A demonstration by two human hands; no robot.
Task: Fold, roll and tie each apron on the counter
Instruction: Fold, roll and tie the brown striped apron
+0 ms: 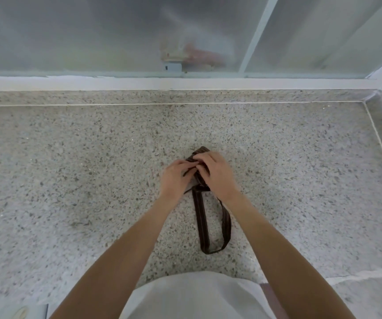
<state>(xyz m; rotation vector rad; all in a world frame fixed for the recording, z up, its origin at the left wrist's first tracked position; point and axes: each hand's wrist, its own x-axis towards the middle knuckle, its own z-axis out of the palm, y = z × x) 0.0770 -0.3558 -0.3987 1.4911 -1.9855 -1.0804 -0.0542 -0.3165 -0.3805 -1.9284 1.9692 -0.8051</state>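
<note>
Rolled apron mid-counter, under both my hands. Left hand and right hand side by side, fingers curled onto roll, pinning it so it can't unwind. Strap loop trails toward me, free for tying.

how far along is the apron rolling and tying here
Done: the brown striped apron is already a tight small bundle on the speckled counter. In hand: the left hand and right hand both grip the bundle, apparently working the tie. Left: a loop of strap lies loose toward the person, so the knot looks unfinished. No other apron shows.
</note>
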